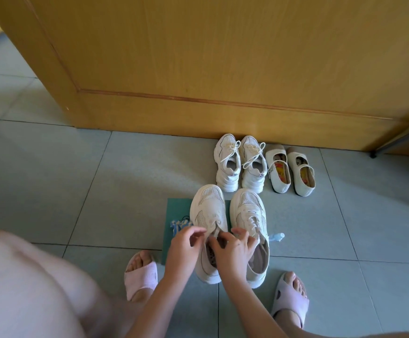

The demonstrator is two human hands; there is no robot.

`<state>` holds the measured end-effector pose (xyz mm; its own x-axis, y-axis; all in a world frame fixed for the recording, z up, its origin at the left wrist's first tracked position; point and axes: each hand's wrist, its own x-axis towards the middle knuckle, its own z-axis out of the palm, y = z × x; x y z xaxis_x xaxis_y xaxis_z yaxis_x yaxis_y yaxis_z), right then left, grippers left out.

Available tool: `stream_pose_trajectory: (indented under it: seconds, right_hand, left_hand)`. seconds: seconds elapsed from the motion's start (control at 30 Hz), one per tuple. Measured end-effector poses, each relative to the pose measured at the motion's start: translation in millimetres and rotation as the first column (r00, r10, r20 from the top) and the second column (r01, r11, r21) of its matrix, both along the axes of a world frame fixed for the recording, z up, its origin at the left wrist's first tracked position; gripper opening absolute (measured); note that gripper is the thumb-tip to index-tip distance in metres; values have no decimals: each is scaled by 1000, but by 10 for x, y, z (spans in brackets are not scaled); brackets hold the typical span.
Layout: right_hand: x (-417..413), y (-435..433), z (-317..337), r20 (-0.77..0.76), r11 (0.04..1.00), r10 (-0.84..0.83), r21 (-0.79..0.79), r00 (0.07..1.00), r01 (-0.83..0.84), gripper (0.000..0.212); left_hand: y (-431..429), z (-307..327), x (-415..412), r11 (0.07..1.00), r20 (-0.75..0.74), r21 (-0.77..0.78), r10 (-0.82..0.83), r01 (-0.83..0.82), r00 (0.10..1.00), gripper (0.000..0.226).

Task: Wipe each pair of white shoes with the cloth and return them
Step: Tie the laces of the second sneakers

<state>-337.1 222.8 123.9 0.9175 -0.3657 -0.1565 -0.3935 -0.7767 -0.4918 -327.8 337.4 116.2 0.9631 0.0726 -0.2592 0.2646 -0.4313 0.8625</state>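
Observation:
A pair of large white mesh sneakers stands on the tiled floor in front of me, the left sneaker [208,211] partly on a green mat [177,211], the right sneaker [249,211] beside it. My left hand [184,250] and my right hand [232,252] both have curled fingers at the laces of the left sneaker, near its tongue. A blue and white cloth [179,225] lies on the mat just left of that sneaker. Whether the fingertips pinch the laces is hard to tell.
Against the wooden door [198,69] stand smaller white lace-up sneakers [238,164] and white strap flats [290,170]. A small pale bottle [277,236] lies right of the big sneakers. My feet in pink slippers [141,272] flank the shoes. A furniture leg [372,156] is at right.

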Motion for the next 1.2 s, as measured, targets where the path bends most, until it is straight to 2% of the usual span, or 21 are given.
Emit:
stream_pose_trajectory:
  seconds: [0.13, 0.3, 0.43, 0.5, 0.63, 0.73, 0.83, 0.9, 1.03, 1.13, 1.2]
  right_hand:
    - [27, 93, -71, -8, 987, -134, 85, 991, 134, 19]
    - [48, 71, 44, -60, 919, -202, 333, 978, 210, 16]
    - [124, -48, 282, -87, 790, -221, 568, 971, 231, 15]
    - [202, -132, 339, -75, 765, -212, 608, 974, 214, 10]
    - [408, -315, 427, -18, 738, -249, 644, 968, 202, 25]
    - [552, -446, 510, 4, 753, -252, 629, 968, 193, 30]
    - [601, -505, 493, -17, 790, -190, 591, 982, 164, 35]
    - [581, -520, 435, -35, 804, -178, 571, 983, 166, 36]
    - [506, -534, 360, -15, 824, -164, 548, 986, 145, 30]
    - [485, -550, 345, 18, 893, -133, 436, 991, 112, 18]
    - [492, -546, 342, 54, 931, -104, 356, 993, 78, 19]
  left_hand:
    - [-6, -37, -39, 1000, -4, -4, -29, 29, 1000, 18]
    - [-22, -39, -1, 997, 44, 36, -66, 64, 997, 25]
    - [-87, 14, 64, 965, 85, 196, -196, 176, 977, 23]
    - [-119, 50, 116, 936, 85, 284, -239, 206, 967, 21]
    - [-168, 132, 187, 870, 111, 437, -305, 229, 946, 12]
    - [-229, 106, 170, 796, 98, 555, -353, 243, 931, 23]
    - [-302, 41, 140, 762, 109, 606, -364, 229, 925, 41]
    - [-337, 4, 143, 755, 98, 623, -334, 204, 937, 37]
    - [-286, 43, 136, 814, 143, 555, -296, 171, 945, 12]
    - [-195, 102, 156, 905, 153, 409, -196, 118, 969, 9]
    - [-155, 145, 210, 925, 116, 363, -162, 110, 980, 7]
